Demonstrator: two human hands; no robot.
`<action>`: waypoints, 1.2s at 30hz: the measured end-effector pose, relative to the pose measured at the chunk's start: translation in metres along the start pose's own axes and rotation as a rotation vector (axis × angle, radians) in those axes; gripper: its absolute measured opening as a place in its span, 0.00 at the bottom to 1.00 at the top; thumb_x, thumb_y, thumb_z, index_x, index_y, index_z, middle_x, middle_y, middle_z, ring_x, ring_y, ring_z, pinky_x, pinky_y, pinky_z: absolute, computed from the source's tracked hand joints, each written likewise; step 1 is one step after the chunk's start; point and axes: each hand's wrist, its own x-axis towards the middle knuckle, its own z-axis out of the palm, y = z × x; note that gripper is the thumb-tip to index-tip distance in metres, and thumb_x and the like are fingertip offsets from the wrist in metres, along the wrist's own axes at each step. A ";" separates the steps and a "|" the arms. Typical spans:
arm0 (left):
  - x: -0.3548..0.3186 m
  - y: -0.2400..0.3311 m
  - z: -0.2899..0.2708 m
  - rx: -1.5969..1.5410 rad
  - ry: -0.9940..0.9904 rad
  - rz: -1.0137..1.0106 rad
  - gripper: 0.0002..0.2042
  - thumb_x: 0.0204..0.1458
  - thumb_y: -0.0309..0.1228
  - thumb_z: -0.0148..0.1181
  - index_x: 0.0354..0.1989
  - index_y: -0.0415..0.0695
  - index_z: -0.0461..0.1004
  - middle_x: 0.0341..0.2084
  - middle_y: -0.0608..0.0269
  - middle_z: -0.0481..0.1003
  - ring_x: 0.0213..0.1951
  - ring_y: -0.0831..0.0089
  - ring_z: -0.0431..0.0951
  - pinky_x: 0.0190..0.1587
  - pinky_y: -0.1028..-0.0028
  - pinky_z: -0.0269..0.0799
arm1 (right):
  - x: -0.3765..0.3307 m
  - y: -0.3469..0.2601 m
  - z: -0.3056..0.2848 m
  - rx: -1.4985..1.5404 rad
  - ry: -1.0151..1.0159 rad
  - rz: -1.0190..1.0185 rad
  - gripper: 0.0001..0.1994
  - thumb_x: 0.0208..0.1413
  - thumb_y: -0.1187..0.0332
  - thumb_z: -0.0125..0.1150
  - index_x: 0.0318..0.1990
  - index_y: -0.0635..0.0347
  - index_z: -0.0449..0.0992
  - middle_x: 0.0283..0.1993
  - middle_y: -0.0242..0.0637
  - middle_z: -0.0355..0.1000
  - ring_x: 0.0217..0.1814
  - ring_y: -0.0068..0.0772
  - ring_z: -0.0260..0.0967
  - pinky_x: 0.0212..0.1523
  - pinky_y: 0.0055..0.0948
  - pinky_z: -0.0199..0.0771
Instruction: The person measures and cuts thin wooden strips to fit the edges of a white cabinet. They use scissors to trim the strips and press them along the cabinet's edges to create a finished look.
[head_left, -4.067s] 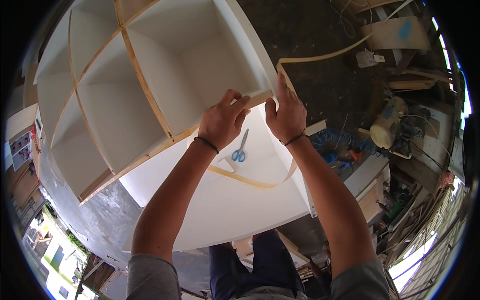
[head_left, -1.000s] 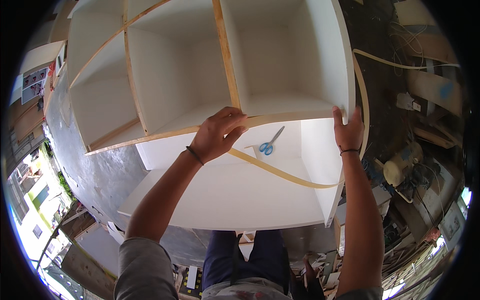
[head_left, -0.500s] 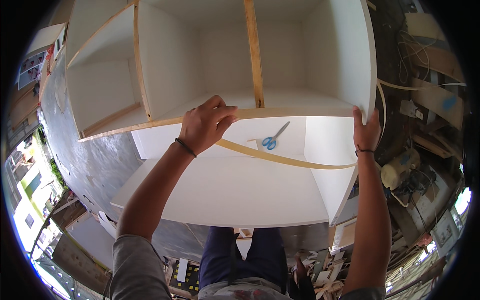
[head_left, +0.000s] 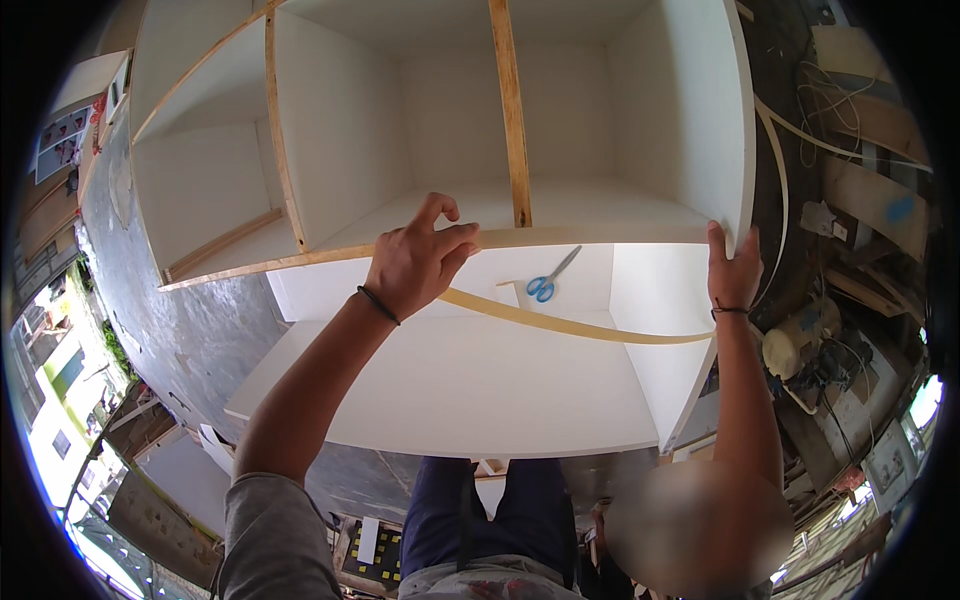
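Note:
A white cabinet [head_left: 560, 120] with raw wood front edges lies across the upper view. My left hand [head_left: 420, 250] pinches a thin edge banding strip [head_left: 570, 325] against its near edge, thumb and forefinger together. The strip's yellowish loose length sags rightward from under this hand to my right wrist. At the cabinet's near right corner, my right hand [head_left: 735, 268] grips the panel, thumb on the inner side and fingers outside. Blue-handled scissors [head_left: 545, 285] lie on the white panel below the edge, between my hands.
A white lower panel [head_left: 480, 390] spans in front of my legs. More strip [head_left: 780, 165] loops beyond the cabinet's right side. A dusty machine with a tank [head_left: 800, 338] and wood offcuts [head_left: 865, 200] stand at right. A blurred patch covers part of my right forearm.
The cabinet's near edge sits slightly lower in view. My left hand's forefinger is more raised and curled, and the strip's loop at right has swung outward. My right hand stays at the corner.

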 end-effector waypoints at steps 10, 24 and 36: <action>-0.003 -0.006 0.008 -0.026 0.009 0.025 0.04 0.51 0.29 0.63 0.35 0.46 0.78 0.34 0.70 0.75 0.26 0.69 0.78 0.26 0.71 0.75 | -0.003 -0.003 0.003 -0.038 0.045 -0.019 0.27 0.53 0.52 0.63 0.54 0.61 0.68 0.46 0.50 0.76 0.48 0.54 0.75 0.47 0.44 0.76; -0.011 -0.009 0.023 -0.044 0.055 -0.022 0.02 0.52 0.29 0.61 0.33 0.48 0.76 0.33 0.70 0.75 0.32 0.66 0.78 0.32 0.66 0.75 | -0.093 -0.124 0.070 0.087 -0.158 -0.728 0.11 0.54 0.70 0.60 0.45 0.55 0.76 0.49 0.34 0.73 0.57 0.40 0.67 0.65 0.52 0.53; -0.014 -0.006 0.021 0.020 0.076 -0.018 0.01 0.53 0.29 0.58 0.32 0.50 0.75 0.34 0.71 0.75 0.35 0.67 0.78 0.35 0.66 0.76 | -0.099 -0.136 0.083 0.165 -0.084 -0.733 0.06 0.56 0.70 0.59 0.39 0.55 0.79 0.41 0.33 0.76 0.48 0.37 0.71 0.61 0.50 0.57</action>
